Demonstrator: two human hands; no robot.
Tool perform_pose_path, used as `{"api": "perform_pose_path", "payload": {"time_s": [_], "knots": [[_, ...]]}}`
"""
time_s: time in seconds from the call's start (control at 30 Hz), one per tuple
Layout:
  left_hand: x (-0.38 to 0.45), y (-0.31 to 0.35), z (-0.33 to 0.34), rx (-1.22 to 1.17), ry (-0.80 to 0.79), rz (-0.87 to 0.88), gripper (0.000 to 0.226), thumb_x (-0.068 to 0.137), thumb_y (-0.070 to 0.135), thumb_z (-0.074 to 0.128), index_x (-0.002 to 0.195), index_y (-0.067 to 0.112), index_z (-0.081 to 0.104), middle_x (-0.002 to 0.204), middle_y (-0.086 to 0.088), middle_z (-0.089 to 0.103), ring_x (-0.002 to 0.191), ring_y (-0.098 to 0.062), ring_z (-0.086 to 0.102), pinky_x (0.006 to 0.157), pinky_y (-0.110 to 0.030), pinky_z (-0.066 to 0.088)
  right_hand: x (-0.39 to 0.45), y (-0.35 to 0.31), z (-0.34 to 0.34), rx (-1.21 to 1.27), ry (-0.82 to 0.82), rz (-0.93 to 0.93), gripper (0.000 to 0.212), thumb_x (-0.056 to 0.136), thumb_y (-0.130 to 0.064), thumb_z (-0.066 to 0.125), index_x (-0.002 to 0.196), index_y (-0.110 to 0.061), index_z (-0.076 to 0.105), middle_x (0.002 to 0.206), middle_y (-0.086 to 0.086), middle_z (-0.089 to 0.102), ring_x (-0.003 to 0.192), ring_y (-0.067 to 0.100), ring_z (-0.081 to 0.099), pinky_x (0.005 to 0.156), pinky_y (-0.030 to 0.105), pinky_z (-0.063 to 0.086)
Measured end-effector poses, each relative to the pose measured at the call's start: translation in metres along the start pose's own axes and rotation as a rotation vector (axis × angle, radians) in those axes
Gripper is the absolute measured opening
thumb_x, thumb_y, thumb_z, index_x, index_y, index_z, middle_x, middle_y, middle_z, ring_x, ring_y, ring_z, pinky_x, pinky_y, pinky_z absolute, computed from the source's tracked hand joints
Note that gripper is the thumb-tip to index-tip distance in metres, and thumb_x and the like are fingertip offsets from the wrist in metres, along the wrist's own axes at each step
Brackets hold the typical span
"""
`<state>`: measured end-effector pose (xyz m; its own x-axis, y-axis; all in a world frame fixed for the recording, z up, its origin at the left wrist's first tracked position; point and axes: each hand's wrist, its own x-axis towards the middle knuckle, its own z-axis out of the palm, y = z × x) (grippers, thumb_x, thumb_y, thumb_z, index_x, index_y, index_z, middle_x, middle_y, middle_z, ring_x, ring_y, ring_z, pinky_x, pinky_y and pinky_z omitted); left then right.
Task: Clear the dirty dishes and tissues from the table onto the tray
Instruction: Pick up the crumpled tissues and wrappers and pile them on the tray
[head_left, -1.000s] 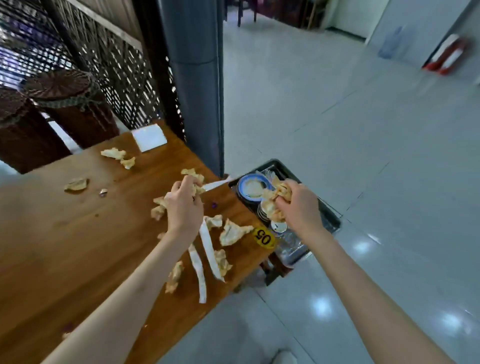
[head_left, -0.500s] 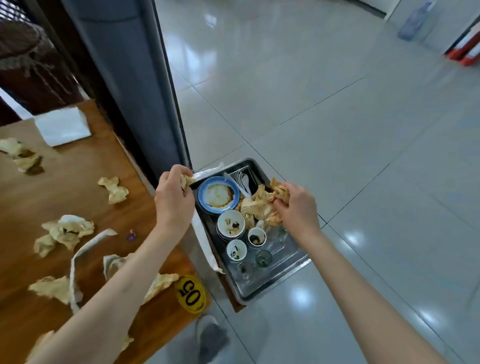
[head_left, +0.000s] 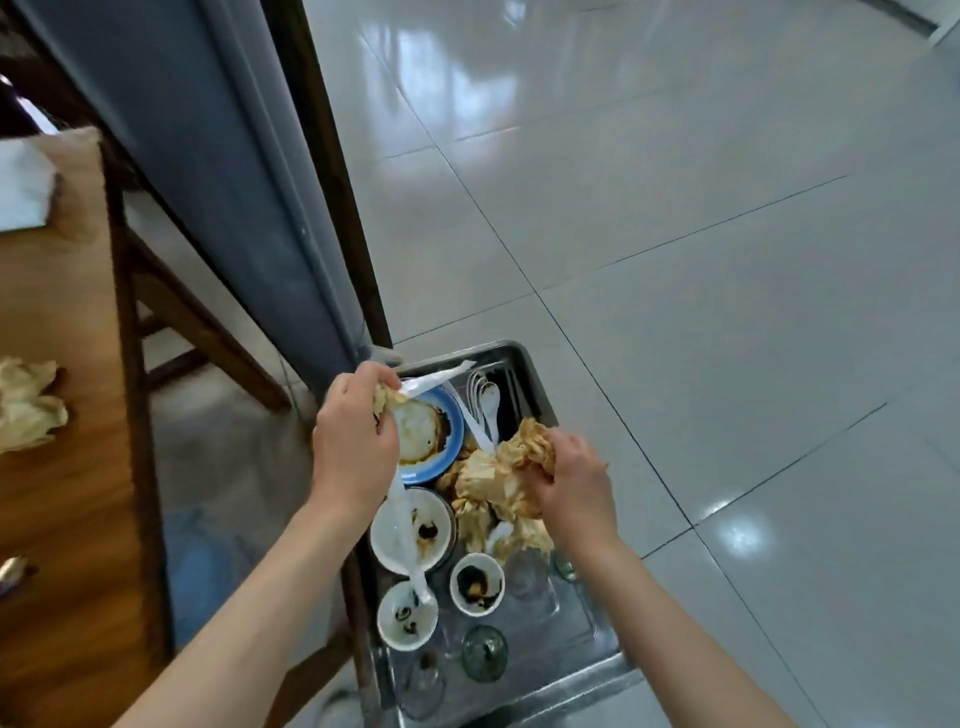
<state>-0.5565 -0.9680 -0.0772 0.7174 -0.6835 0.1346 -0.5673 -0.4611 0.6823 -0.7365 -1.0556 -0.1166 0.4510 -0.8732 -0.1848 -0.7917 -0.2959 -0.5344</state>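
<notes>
Over the tray (head_left: 524, 358), in the head view, your left hand (head_left: 353, 447) grips a stained tissue wad and paper strip above its blue plate (head_left: 441, 441); your right hand (head_left: 571, 478) clutches tissues (head_left: 498, 483) beside that plate. You're mid-drop, I judge: next, release both loads, then fetch the tissues (head_left: 28, 405) left on the table (head_left: 67, 519).

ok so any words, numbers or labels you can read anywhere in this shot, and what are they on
None: no readable text shows in this frame.
The metal tray, blue-rimmed plate, white bowls and crumpled stained tissues carry no print.
The wooden table shows no tag or number here.
</notes>
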Motion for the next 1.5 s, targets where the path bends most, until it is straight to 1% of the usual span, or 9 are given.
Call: {"api": "perform_pose_path", "payload": {"time_s": [0.17, 0.33, 0.43, 0.57, 0.83, 1.03, 1.17, 1.3, 1.5], "knots": [[-0.005, 0.001, 0.036, -0.011, 0.038, -0.08, 0.029, 0.085, -0.006, 0.054, 0.091, 0.022, 0.05, 0.09, -0.002, 0.051, 0.078, -0.013, 0.048, 0.062, -0.017, 0.035, 0.017, 0.034, 0.028, 0.002, -0.031, -0.061, 0.037, 0.086, -0.027, 0.064, 0.121, -0.022, 0.054, 0.102, -0.001, 0.052, 0.09, 0.017, 0.052, 0.074, 0.027, 0.045], [-0.008, -0.008, 0.06, -0.014, 0.084, -0.125, 0.029, 0.084, -0.006, 0.056, 0.094, 0.021, 0.052, 0.094, -0.001, 0.051, 0.076, -0.005, 0.048, 0.064, -0.01, 0.036, 0.045, 0.05, 0.049, 0.014, -0.076, -0.12, 0.036, 0.086, -0.021, 0.062, 0.121, -0.024, 0.055, 0.101, 0.0, 0.052, 0.092, 0.018, 0.051, 0.082, 0.036, 0.048], [-0.013, -0.016, 0.069, -0.001, 0.063, -0.161, 0.031, 0.084, -0.007, 0.055, 0.094, 0.022, 0.052, 0.095, 0.0, 0.05, 0.076, -0.001, 0.047, 0.061, -0.01, 0.033, 0.054, 0.059, 0.062, -0.026, -0.118, -0.118, 0.043, 0.086, -0.015, 0.059, 0.127, -0.025, 0.051, 0.107, 0.002, 0.05, 0.097, 0.02, 0.049, 0.083, 0.034, 0.047], [-0.016, -0.027, 0.078, 0.009, 0.053, -0.193, 0.033, 0.083, -0.008, 0.053, 0.092, 0.024, 0.051, 0.095, 0.0, 0.05, 0.078, -0.007, 0.047, 0.063, -0.013, 0.034, 0.06, 0.066, 0.076, 0.005, -0.156, -0.088, 0.044, 0.086, -0.016, 0.059, 0.128, -0.024, 0.048, 0.11, 0.002, 0.049, 0.101, 0.02, 0.048, 0.086, 0.033, 0.046], [-0.015, -0.035, 0.089, -0.006, 0.025, -0.25, 0.029, 0.085, -0.005, 0.053, 0.093, 0.023, 0.051, 0.096, 0.0, 0.049, 0.081, -0.008, 0.049, 0.065, -0.014, 0.039, 0.06, 0.072, 0.086, 0.087, -0.122, -0.11, 0.033, 0.084, -0.028, 0.067, 0.115, -0.025, 0.055, 0.099, -0.004, 0.052, 0.086, 0.01, 0.051, 0.075, 0.021, 0.04], [-0.012, -0.033, 0.09, -0.031, 0.025, -0.243, 0.028, 0.085, -0.005, 0.053, 0.094, 0.022, 0.052, 0.095, 0.002, 0.047, 0.078, -0.007, 0.048, 0.063, -0.014, 0.041, 0.059, 0.07, 0.087, 0.079, -0.144, -0.114, 0.045, 0.082, -0.029, 0.07, 0.124, -0.027, 0.053, 0.115, -0.002, 0.056, 0.093, 0.004, 0.048, 0.087, 0.02, 0.042], [-0.013, -0.031, 0.092, -0.037, 0.022, -0.244, 0.03, 0.086, -0.005, 0.054, 0.094, 0.024, 0.05, 0.097, 0.003, 0.047, 0.078, -0.004, 0.047, 0.063, -0.016, 0.045, 0.061, 0.071, 0.085, 0.082, -0.143, -0.098, 0.052, 0.079, -0.029, 0.072, 0.126, -0.031, 0.05, 0.116, -0.001, 0.055, 0.101, 0.01, 0.05, 0.092, 0.03, 0.048], [-0.014, -0.032, 0.095, -0.037, 0.012, -0.251, 0.027, 0.086, -0.004, 0.054, 0.093, 0.022, 0.052, 0.099, 0.002, 0.049, 0.078, -0.002, 0.047, 0.061, -0.011, 0.039, 0.062, 0.075, 0.084, 0.062, -0.146, -0.106, 0.064, 0.078, -0.03, 0.074, 0.134, -0.033, 0.043, 0.114, -0.001, 0.055, 0.107, 0.016, 0.05, 0.094, 0.032, 0.045], [-0.016, -0.031, 0.097, -0.029, 0.015, -0.249, 0.026, 0.086, -0.004, 0.054, 0.094, 0.022, 0.052, 0.099, 0.002, 0.049, 0.078, -0.002, 0.048, 0.059, -0.008, 0.041, 0.06, 0.076, 0.085, 0.088, -0.147, -0.071, 0.085, 0.077, -0.032, 0.075, 0.145, -0.019, 0.027, 0.132, 0.0, 0.051, 0.123, 0.018, 0.045, 0.102, 0.033, 0.04]]}}
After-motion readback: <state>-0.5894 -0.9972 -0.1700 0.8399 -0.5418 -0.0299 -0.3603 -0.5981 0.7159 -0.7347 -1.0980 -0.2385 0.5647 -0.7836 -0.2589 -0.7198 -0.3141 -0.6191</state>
